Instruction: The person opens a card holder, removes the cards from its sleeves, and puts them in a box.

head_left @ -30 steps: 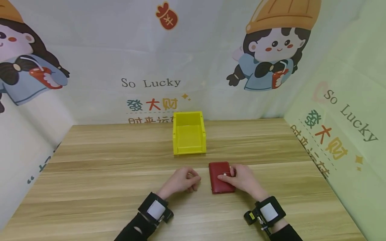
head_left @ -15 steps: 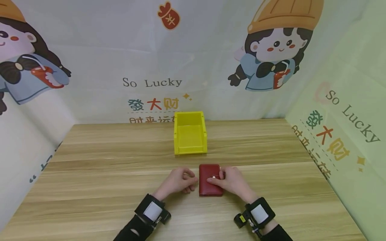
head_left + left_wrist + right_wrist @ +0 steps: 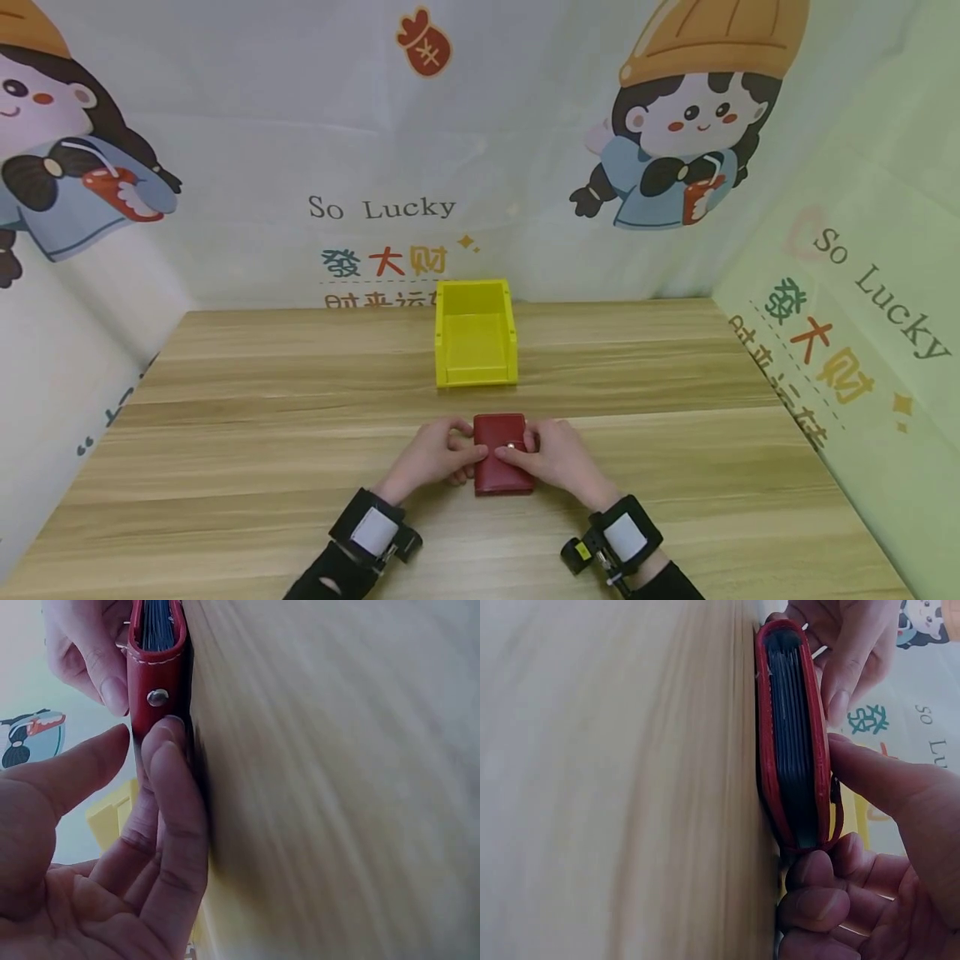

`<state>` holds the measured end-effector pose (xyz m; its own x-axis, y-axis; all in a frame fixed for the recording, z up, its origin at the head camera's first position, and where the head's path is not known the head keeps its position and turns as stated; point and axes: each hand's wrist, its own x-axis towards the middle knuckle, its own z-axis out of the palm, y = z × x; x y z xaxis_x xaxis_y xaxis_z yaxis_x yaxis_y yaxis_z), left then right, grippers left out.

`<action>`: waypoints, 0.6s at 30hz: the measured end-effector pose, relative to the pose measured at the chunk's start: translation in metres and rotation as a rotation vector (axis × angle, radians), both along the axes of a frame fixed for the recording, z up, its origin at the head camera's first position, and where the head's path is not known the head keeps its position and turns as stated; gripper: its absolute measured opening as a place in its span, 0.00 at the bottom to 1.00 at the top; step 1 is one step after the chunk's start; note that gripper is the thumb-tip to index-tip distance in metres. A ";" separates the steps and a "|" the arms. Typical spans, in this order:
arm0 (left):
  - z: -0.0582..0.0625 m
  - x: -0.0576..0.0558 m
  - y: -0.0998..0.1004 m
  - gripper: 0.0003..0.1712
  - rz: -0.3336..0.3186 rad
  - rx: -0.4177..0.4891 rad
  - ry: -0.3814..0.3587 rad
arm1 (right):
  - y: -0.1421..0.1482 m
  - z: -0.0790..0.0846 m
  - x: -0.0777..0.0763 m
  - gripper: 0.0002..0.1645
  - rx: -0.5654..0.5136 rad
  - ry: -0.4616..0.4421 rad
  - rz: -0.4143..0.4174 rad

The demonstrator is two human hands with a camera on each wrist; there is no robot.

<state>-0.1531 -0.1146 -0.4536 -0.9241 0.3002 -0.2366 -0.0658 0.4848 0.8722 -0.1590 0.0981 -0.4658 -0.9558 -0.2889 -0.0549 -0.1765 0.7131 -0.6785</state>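
A red leather card holder (image 3: pixel 497 477) lies flat on the wooden table, between the two hands. At its left edge is my left hand (image 3: pixel 431 450), thumb over the top face and fingers against the spine, which carries a silver stud (image 3: pixel 157 697). From the other side my right hand (image 3: pixel 564 454) pinches it, with the thumb on the cover near the snap strap and the fingers curled at the strap edge. Dark card sleeves (image 3: pixel 793 742) show at the holder's open end in the right wrist view.
Behind the card holder stands a yellow open-front bin (image 3: pixel 477 375), close to the back edge of the wooden table (image 3: pixel 262 400). A printed cloth (image 3: pixel 517 167) hangs as walls at the back and both sides.
The right hand has slid the card holder left along the table to the left hand. The left hand, earlier apart from it, now has its thumb over the holder's edge.
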 end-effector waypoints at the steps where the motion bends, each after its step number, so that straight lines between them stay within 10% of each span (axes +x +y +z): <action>1: 0.000 0.000 -0.001 0.23 0.003 -0.011 0.003 | -0.001 0.000 0.000 0.28 -0.002 -0.001 0.004; 18: 0.000 -0.002 -0.014 0.33 0.015 -0.082 -0.016 | -0.018 -0.002 0.001 0.26 -0.016 0.058 0.048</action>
<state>-0.1549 -0.1285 -0.4533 -0.9243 0.2650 -0.2747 -0.0877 0.5530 0.8286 -0.1578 0.0802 -0.4681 -0.9424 -0.3346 0.0053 -0.2494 0.6918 -0.6777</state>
